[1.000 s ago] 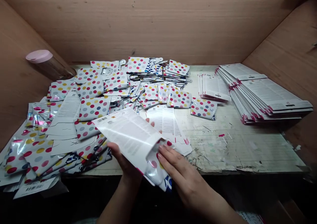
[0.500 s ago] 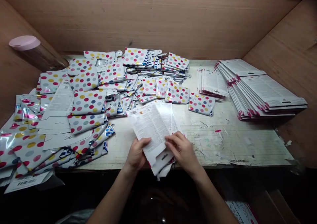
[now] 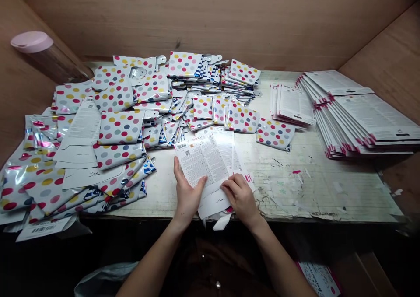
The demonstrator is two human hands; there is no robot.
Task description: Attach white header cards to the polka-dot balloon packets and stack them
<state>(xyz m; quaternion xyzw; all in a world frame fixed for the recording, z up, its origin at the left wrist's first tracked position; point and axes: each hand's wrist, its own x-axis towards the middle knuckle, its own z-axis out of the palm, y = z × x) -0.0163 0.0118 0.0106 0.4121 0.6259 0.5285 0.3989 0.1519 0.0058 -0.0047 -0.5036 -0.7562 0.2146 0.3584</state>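
Note:
A white printed card envelope (image 3: 206, 165), covered in fine text, lies tilted at the table's front edge. My left hand (image 3: 189, 190) grips its left side, thumb on top and fingers along the edge. My right hand (image 3: 241, 198) is closed in a pinch at the lower right edge; what lies between its fingertips is hidden. The envelope's lower end shows a thin curved slit. Under its right side lies another printed card (image 3: 233, 150). A crumpled white scrap (image 3: 222, 221) hangs below the envelope at the table edge.
Polka-dot foil pouches (image 3: 121, 127) pile up left and behind, with flat printed cards (image 3: 80, 128) among them. Stacked card envelopes (image 3: 370, 113) stand right, a smaller stack (image 3: 293, 104) beside them. A pink-lidded bottle (image 3: 33, 42) leans left. Paper scraps (image 3: 297, 172) litter the table (image 3: 328, 187).
The envelope's lower end showed a hang-hole; now a plain panel with a slit shows there. My left thumb has shifted and the fingers have opened further along the edge. The view has shifted slightly.

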